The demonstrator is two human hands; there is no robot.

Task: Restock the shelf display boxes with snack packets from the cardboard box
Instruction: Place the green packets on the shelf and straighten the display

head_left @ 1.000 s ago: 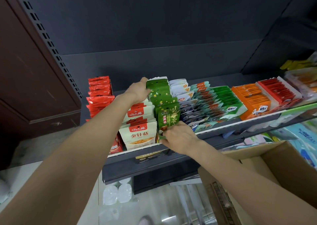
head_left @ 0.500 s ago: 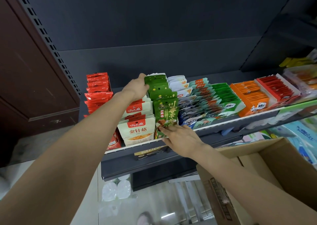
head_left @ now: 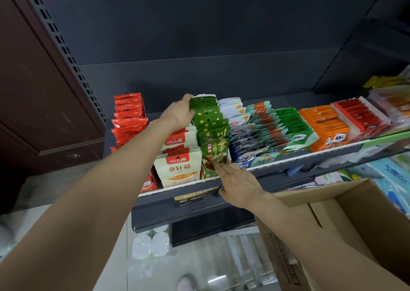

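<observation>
The left hand (head_left: 180,113) grips the rear green packets (head_left: 205,107); the right hand (head_left: 238,183), fingers straight, presses the front green packet (head_left: 215,147). Releasing either risks the row toppling forward.

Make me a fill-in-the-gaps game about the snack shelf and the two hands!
1. The left hand grips the back of the row of ____ packets.
2. The right hand touches the ____ packet of that row with straight fingers.
3. The white packets with red tops stand to the ____ of the green row.
4. The cardboard box sits ____ the shelf.

Missing words: green; front; left; below
</observation>
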